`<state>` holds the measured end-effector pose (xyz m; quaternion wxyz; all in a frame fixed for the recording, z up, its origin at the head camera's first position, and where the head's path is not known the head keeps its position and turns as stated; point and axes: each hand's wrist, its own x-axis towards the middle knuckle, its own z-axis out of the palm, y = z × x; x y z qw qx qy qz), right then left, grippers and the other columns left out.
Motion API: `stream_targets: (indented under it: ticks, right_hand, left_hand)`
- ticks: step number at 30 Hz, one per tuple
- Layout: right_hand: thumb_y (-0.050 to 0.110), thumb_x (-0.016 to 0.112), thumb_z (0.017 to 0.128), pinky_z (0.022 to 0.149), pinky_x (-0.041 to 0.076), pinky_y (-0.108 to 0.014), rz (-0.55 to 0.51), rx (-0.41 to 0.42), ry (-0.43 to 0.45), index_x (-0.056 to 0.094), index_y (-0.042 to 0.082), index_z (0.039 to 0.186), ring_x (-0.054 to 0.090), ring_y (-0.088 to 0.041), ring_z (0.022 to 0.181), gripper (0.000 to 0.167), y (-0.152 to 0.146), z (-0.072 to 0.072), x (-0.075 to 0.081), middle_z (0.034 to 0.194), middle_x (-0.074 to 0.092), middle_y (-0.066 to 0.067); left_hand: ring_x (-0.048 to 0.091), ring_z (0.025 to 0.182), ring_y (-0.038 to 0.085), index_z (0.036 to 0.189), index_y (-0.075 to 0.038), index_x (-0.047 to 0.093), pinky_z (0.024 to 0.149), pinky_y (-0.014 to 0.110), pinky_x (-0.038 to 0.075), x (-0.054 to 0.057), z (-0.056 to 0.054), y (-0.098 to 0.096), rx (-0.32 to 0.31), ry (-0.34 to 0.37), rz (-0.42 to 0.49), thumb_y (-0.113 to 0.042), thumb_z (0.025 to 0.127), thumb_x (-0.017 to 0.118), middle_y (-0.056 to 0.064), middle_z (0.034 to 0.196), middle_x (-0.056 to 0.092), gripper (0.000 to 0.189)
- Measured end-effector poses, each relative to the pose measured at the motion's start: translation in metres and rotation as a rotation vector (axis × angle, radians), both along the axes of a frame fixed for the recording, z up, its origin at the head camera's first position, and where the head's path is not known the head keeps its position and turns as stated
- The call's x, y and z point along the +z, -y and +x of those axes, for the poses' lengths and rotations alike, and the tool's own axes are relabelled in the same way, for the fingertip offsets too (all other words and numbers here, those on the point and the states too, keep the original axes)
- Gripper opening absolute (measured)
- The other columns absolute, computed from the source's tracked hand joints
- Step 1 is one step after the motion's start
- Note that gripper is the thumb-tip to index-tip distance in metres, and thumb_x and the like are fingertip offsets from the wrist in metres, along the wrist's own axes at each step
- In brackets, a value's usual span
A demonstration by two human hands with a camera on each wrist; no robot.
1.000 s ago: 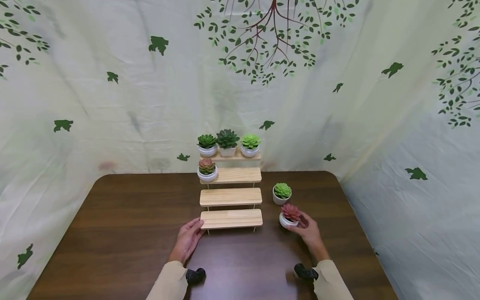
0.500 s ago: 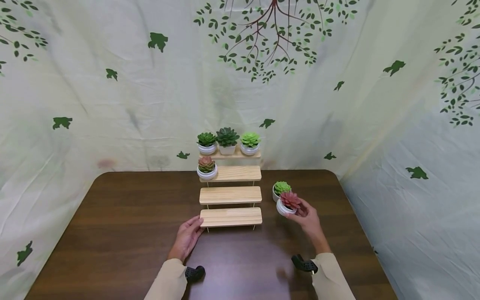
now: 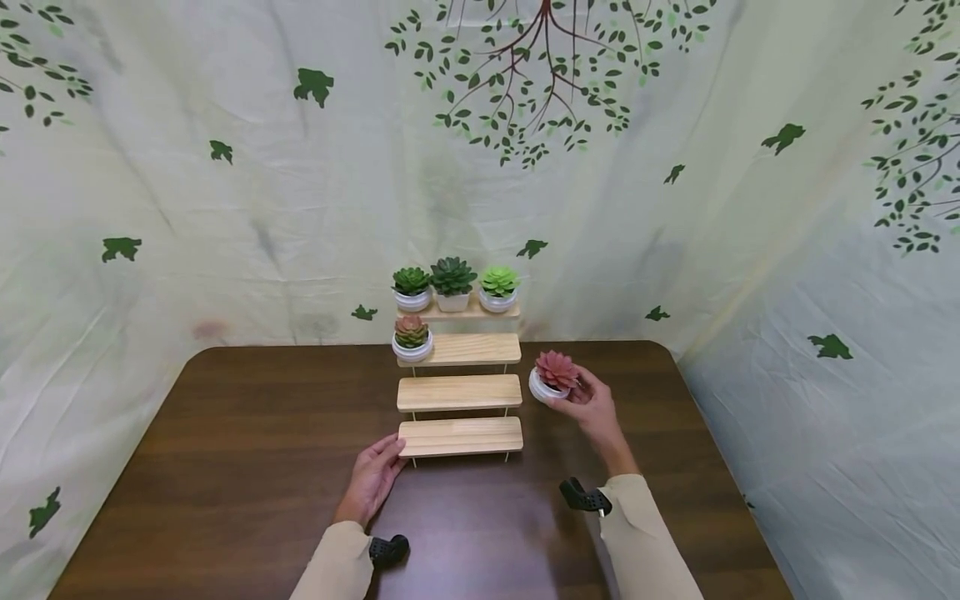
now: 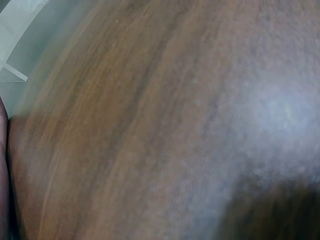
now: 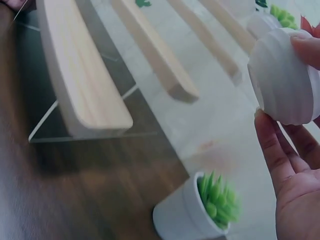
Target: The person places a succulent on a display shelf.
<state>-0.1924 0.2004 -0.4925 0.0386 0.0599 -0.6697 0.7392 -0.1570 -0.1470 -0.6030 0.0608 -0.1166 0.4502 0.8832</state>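
Observation:
In the head view, my right hand grips a potted red succulent by its white ribbed pot, to the right of the tiered wooden stand. The right wrist view shows fingers and thumb around that pot, held up off the table. My left hand pinches the left end of the stand's lowest shelf, thumb at the board's edge. A potted light green succulent stands on the table below the right hand; in the head view it is hidden behind the held plant.
Three green succulents, the middle one darkest, line the top shelf. A reddish-green succulent sits at the left end of the second shelf. The brown table meets a leaf-patterned curtain behind.
My right hand has lifted the red succulent off the table and carried it up and left, past the light green one toward the stand. The left hand stays at the lowest shelf.

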Motion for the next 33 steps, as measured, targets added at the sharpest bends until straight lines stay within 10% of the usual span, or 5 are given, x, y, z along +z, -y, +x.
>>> stream_targets:
  ticks: [10,33]
  right_hand:
    - [-0.016,0.071,0.074,0.09,0.048,-0.022,0.065,0.108,-0.009,0.045,-0.011,0.133,0.058,-0.01,0.107,0.065,0.026,-0.018,0.014,0.13,0.051,-0.027]
    - [-0.008,0.074,0.077,0.098,0.046,-0.033,0.082,0.16,0.054,0.044,-0.002,0.14,0.049,-0.031,0.126,0.07,0.083,-0.059,0.036,0.138,0.049,-0.021]
  left_hand:
    - [0.065,0.087,0.01,0.093,-0.01,0.069,0.079,0.024,0.053,-0.006,0.002,0.002,-0.018,-0.082,-0.005,0.006,0.095,0.052,0.003,0.097,0.067,0.024]
    - [0.065,0.087,0.012,0.093,-0.007,0.068,0.079,0.025,0.053,-0.002,-0.001,0.002,0.006,0.001,-0.014,0.005,0.094,0.054,0.004,0.098,0.066,0.018]
